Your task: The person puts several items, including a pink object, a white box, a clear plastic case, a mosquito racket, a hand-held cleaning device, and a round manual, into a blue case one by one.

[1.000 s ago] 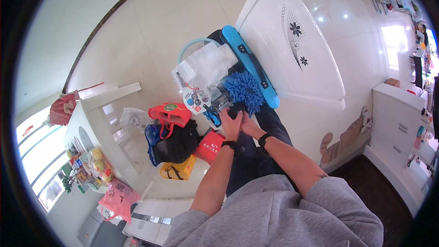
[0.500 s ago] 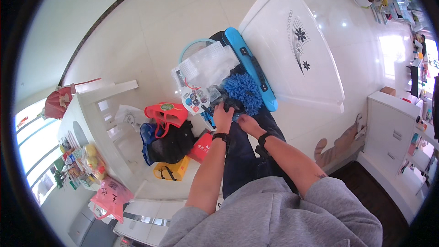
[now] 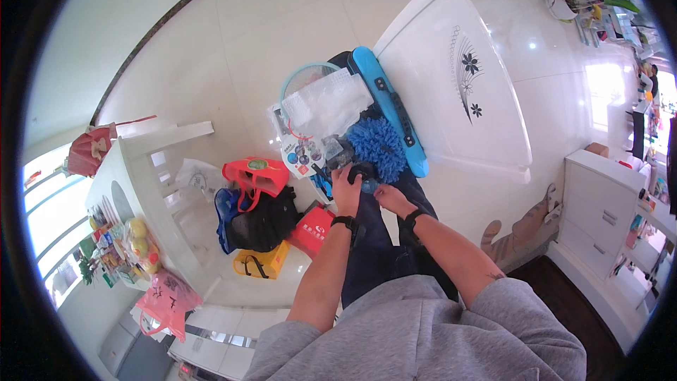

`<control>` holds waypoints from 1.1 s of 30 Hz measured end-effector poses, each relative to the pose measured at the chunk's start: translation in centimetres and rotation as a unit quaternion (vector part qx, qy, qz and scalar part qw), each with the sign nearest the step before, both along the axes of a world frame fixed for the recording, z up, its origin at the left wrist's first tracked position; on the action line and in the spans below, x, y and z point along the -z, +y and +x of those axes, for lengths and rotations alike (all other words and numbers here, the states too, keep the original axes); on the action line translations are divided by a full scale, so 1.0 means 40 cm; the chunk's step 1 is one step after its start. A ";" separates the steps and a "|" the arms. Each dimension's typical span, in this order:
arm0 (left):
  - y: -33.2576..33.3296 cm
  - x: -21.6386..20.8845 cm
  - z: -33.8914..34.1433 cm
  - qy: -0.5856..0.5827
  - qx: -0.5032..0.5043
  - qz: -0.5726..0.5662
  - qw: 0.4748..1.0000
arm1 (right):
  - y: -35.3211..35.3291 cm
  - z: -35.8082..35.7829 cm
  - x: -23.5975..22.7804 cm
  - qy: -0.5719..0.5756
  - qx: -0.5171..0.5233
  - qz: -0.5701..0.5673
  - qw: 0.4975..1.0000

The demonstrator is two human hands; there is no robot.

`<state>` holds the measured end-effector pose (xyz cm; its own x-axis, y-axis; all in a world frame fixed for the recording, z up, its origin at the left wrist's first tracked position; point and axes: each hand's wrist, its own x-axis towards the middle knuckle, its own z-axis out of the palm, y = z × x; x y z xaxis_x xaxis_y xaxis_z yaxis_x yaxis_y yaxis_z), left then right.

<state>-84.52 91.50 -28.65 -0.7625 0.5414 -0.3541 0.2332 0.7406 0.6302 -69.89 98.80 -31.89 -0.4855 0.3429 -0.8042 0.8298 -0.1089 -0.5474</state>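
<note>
My left hand [image 3: 346,192] is closed around a small black item [image 3: 362,170] whose kind I cannot make out. Just right of it, my right hand [image 3: 392,199] pinches the edge of a bluish clear plastic piece [image 3: 369,185]. Both hands work close together above my dark trousers. Touching the area beyond them is a blue shaggy microfibre mop head [image 3: 377,148]. To its left lie clear plastic packaging [image 3: 330,106], a white printed card box [image 3: 300,154] and a round light-blue racket-like rim [image 3: 288,83]. A long blue case [image 3: 388,109] with black fittings stands behind the mop head.
A white panel with black flower prints [image 3: 458,85] leans at the right. Left of me on the floor are a red bag [image 3: 257,171], a black bag [image 3: 264,222], a yellow bag [image 3: 262,261] and a red box [image 3: 310,229]. A white cabinet [image 3: 599,204] stands at the right.
My left hand has lifted the black item slightly into clearer view. The bluish plastic shows more between my hands, and my right hand has shifted slightly right. The view has moved a little.
</note>
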 end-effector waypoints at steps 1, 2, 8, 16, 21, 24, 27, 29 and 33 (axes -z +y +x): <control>0.011 -0.009 0.001 -0.003 0.000 -0.002 1.000 | 0.003 0.004 0.005 -0.004 -0.005 0.005 1.000; 0.021 -0.016 -0.001 -0.007 0.018 0.008 1.000 | 0.004 0.003 0.009 -0.006 -0.006 0.002 1.000; 0.060 -0.029 0.030 -0.016 0.088 0.042 0.995 | -0.013 0.012 0.052 0.006 0.009 -0.002 1.000; 0.022 0.062 0.052 -0.044 0.100 0.046 0.993 | -0.007 -0.013 0.044 -0.008 0.042 -0.066 0.997; 0.028 0.067 0.054 -0.040 0.092 0.065 0.993 | -0.008 -0.003 0.048 0.011 0.072 -0.042 0.996; 0.059 0.047 0.055 -0.044 0.093 0.096 0.990 | 0.012 0.026 0.086 0.041 0.077 -0.014 0.996; 0.027 0.021 0.033 -0.044 0.070 0.107 0.991 | 0.021 0.013 0.050 0.071 0.045 0.003 0.996; 0.026 -0.020 0.023 -0.054 0.061 0.087 0.993 | 0.045 0.016 0.017 0.051 0.033 -0.019 0.998; 0.061 -0.137 -0.004 -0.093 0.135 0.044 0.985 | 0.077 0.076 0.022 0.046 -0.059 0.078 0.994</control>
<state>-84.68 93.94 -23.16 -0.5126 0.7503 -0.4174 0.2884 0.6084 0.7393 -66.84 101.87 -32.75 -0.5992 0.3967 -0.6955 0.7770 0.0784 -0.6247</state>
